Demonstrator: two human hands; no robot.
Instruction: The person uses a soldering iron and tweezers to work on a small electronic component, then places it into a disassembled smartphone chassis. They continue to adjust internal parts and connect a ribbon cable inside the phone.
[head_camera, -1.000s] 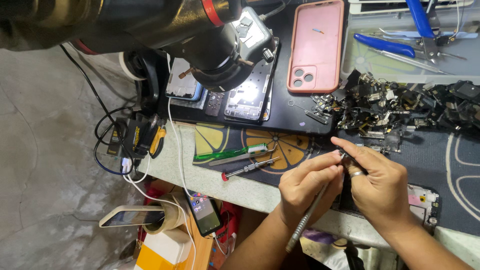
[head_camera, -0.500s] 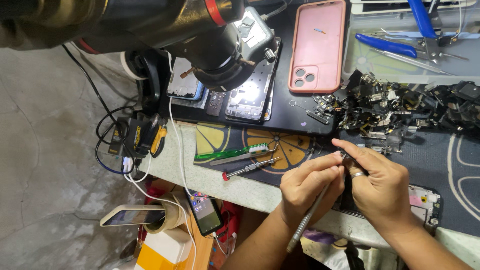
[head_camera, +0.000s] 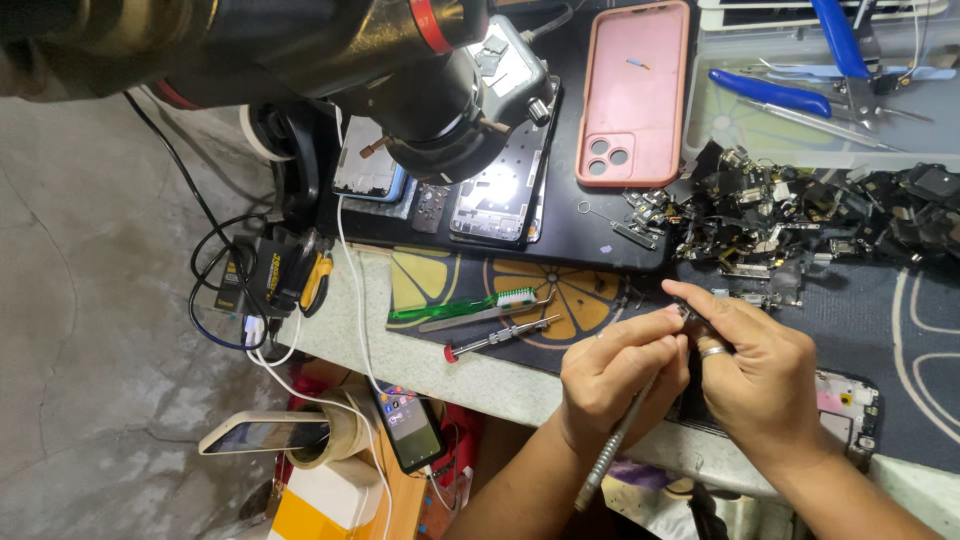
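My left hand (head_camera: 618, 385) grips a slim grey metal screwdriver (head_camera: 612, 448); its handle slants down toward me and its tip goes up between my fingers. My right hand (head_camera: 765, 385), with a ring on one finger, pinches a tiny dark part (head_camera: 688, 314) at its fingertips, right against the left hand's fingertips. Both hands hover over the near edge of a dark work mat (head_camera: 900, 330). An opened phone body (head_camera: 850, 405) lies partly hidden under my right hand.
A black microscope (head_camera: 420, 70) hangs over an opened phone frame (head_camera: 500, 190). A pink phone case (head_camera: 635, 95), a heap of small black parts (head_camera: 800, 215) and blue-handled pliers (head_camera: 800, 95) lie behind. A green toothbrush (head_camera: 460, 305) and red-capped screwdriver (head_camera: 495, 338) lie left. Phones (head_camera: 410, 425) and cables hang off the table's edge.
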